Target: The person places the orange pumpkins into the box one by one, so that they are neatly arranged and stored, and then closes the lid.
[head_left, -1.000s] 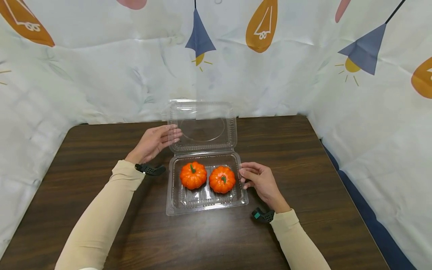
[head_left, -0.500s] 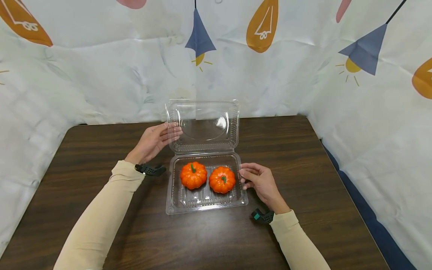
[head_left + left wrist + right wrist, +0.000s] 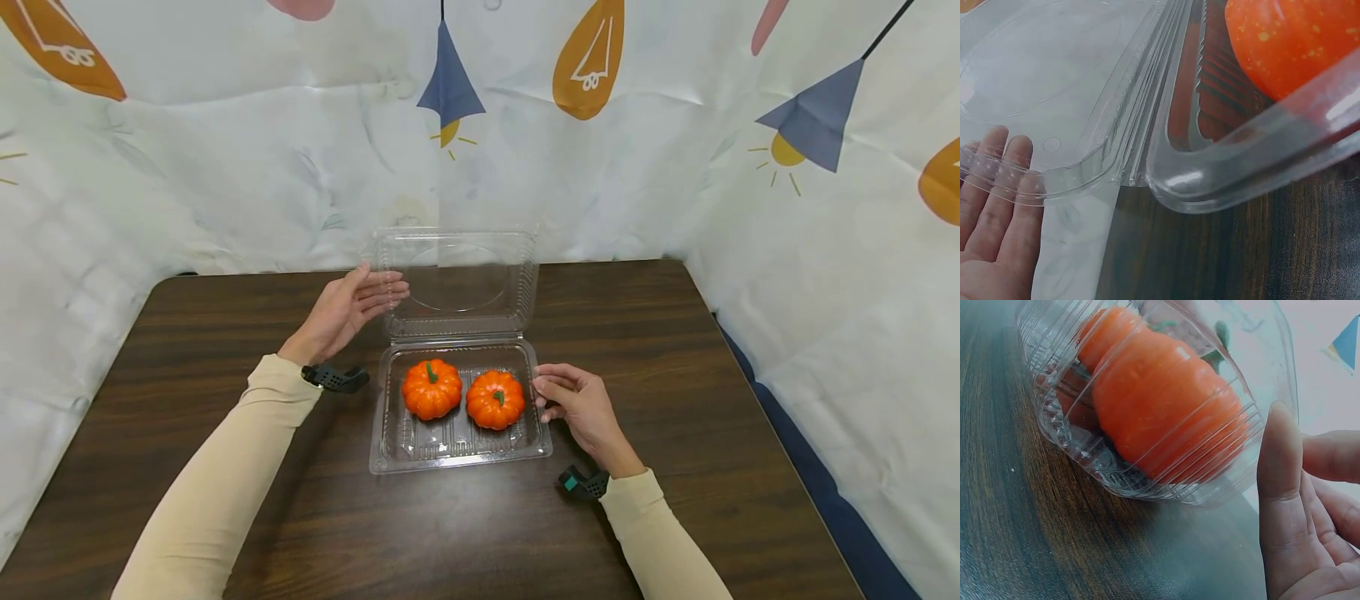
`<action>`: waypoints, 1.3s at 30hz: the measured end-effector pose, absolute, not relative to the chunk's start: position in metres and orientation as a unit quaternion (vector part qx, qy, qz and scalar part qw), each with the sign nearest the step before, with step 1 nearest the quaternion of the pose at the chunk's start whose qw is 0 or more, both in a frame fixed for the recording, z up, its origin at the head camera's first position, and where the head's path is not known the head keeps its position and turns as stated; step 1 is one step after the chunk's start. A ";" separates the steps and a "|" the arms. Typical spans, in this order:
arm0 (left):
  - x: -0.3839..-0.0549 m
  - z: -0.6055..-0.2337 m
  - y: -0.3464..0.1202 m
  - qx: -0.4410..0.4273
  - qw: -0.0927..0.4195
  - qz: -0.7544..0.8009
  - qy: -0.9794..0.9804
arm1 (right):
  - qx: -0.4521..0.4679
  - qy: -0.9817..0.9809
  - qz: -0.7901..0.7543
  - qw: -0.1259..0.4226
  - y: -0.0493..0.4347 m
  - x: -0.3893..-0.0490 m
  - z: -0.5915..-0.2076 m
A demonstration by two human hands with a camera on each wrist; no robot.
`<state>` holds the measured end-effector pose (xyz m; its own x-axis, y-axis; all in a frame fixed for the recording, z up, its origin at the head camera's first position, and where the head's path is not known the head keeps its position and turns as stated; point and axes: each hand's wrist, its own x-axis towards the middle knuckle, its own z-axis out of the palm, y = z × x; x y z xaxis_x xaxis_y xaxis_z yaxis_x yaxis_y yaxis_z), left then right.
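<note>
A clear plastic clamshell container (image 3: 461,461) lies with its lid (image 3: 480,287) raised at the back. Two orange toy pumpkins with green stems sit in its base, the left pumpkin (image 3: 432,389) beside the right pumpkin (image 3: 495,400). My left hand (image 3: 345,310) has its fingers straight behind the lid's left side, seen through the plastic; in the left wrist view the fingers (image 3: 1013,194) lie at the lid's rim. At the base's right edge, my right hand (image 3: 585,408) pinches the rim between thumb (image 3: 1280,462) and index finger.
The container rests on a dark wood-grain table (image 3: 465,533). Behind and beside the table hangs a white cloth (image 3: 300,167) printed with lamps and bulbs. Each wrist wears a black strap (image 3: 335,379).
The lid has shifted slightly and its right edge now lies farther right. My left thumb has lifted away from the lid's edge. My right hand and the pumpkins stay put.
</note>
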<state>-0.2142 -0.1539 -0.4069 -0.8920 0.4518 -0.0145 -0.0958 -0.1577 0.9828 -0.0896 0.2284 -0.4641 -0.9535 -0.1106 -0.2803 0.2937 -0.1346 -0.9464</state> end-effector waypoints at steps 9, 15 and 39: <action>-0.205 -0.390 -0.152 0.150 0.152 0.692 0.690 | 0.062 0.644 -0.751 0.130 0.228 -0.089 -0.465; -0.195 -0.374 -0.151 0.152 0.149 0.659 0.721 | 0.060 0.642 -0.753 0.130 0.228 -0.088 -0.466; -0.166 -0.326 -0.165 0.168 0.206 0.433 0.861 | 0.061 0.637 -0.757 0.135 0.227 -0.088 -0.462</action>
